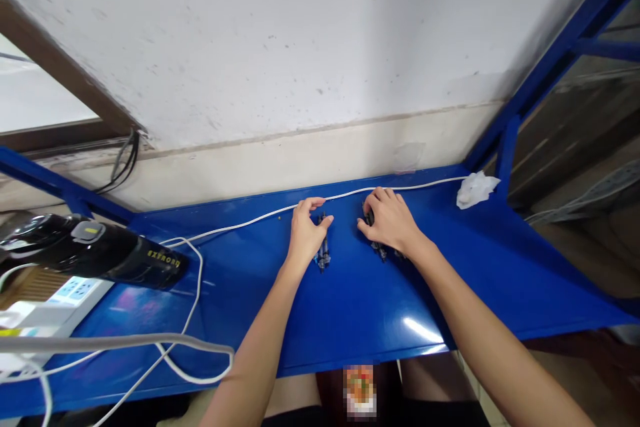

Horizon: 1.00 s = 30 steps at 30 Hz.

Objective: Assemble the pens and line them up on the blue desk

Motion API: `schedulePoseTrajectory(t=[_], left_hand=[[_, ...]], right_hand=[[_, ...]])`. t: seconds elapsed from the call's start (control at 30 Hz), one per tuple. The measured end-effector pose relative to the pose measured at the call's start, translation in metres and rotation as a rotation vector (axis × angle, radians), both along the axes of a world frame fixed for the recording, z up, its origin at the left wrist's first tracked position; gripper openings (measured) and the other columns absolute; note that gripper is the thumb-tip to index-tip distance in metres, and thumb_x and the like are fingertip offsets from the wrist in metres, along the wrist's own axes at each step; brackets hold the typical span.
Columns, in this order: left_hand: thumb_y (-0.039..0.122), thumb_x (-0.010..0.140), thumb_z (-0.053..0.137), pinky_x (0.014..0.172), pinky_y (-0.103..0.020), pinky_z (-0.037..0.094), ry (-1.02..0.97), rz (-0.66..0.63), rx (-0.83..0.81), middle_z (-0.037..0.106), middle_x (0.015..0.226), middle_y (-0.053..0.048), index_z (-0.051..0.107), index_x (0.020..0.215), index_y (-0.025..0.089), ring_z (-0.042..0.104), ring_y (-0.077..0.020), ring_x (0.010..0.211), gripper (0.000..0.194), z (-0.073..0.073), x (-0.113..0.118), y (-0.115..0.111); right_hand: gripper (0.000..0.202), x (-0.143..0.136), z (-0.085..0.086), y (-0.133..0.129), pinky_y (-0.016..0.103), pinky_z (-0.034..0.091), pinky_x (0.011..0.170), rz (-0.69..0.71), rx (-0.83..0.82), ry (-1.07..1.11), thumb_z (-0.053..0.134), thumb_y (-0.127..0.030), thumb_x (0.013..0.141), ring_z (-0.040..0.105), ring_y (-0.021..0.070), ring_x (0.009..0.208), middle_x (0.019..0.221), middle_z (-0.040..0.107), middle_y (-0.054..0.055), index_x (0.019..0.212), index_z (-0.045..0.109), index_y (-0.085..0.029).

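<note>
Your left hand (305,232) curves open beside one small bunch of pens (325,257); your right hand (393,219) partly covers a second bunch (379,250).
Both bunches lie on the blue table (350,320) in front of you, your left thumb and fingers parted; whether your right hand grips cannot be told. Behind them runs a white cable (260,217) toward crumpled tissue (477,189) at your right, with a black bottle (125,257) well to your left.
</note>
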<state>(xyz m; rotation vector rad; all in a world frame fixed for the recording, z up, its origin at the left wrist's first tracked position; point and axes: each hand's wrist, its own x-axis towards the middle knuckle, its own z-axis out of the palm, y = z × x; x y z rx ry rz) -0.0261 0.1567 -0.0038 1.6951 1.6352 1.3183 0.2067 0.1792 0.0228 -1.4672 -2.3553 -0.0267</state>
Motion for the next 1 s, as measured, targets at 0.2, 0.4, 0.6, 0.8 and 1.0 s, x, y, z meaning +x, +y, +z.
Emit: schedulePoseTrajectory(t=[0.2, 0.4, 0.6, 0.8, 1.0], left_hand=[[0.002, 0.083, 0.069, 0.104, -0.048, 0.053, 0.096, -0.010, 0.016, 0.072, 0.121, -0.008, 0.069, 0.118, 0.025, 0.068, -0.0263, 0.113, 0.043, -0.002, -0.002, -0.001], [-0.003, 0.082, 0.059, 0.101, -0.045, 0.054, 0.118, -0.021, 0.029, 0.072, 0.118, -0.007, 0.069, 0.116, 0.025, 0.069, -0.0241, 0.105, 0.045, 0.000, -0.002, -0.002], [0.005, 0.085, 0.064, 0.109, -0.053, 0.049, 0.169, -0.067, 0.057, 0.072, 0.120, -0.009, 0.070, 0.116, 0.026, 0.064, -0.0312, 0.118, 0.038, 0.000, 0.004, -0.004], [-0.006, 0.079, 0.047, 0.112, -0.054, 0.045, 0.203, -0.182, 0.050, 0.067, 0.131, -0.009, 0.066, 0.126, 0.028, 0.059, -0.0311, 0.125, 0.061, -0.002, 0.007, -0.008], [-0.008, 0.073, 0.043, 0.116, -0.053, 0.044, 0.225, -0.212, 0.062, 0.066, 0.135, -0.010, 0.063, 0.128, 0.027, 0.058, -0.0308, 0.129, 0.068, -0.002, 0.007, -0.008]], right_hand=[[0.023, -0.002, 0.000, 0.000, 0.043, 0.041, 0.095, -0.079, -0.031, -0.063, 0.067, -0.041, 0.092, 0.056, 0.0346, 0.113, 0.111, 0.068, 0.016, 0.095, 0.067, -0.018], [0.021, -0.001, 0.001, -0.002, 0.043, 0.041, 0.095, -0.061, -0.012, -0.067, 0.066, -0.039, 0.093, 0.057, 0.0335, 0.114, 0.113, 0.069, 0.015, 0.092, 0.070, -0.018], [0.025, -0.002, -0.002, -0.002, 0.046, 0.043, 0.091, -0.002, 0.029, -0.050, 0.071, -0.044, 0.090, 0.057, 0.0354, 0.110, 0.112, 0.069, 0.017, 0.085, 0.070, -0.019], [0.017, -0.010, -0.003, -0.006, 0.044, 0.044, 0.084, 0.032, 0.031, 0.037, 0.070, -0.034, 0.087, 0.058, 0.0321, 0.099, 0.102, 0.069, 0.015, 0.078, 0.064, -0.021], [0.009, -0.020, 0.002, -0.014, 0.037, 0.046, 0.080, 0.082, 0.150, 0.447, 0.057, -0.032, 0.099, 0.061, 0.0233, 0.081, 0.090, 0.067, 0.006, 0.097, 0.057, -0.022]])
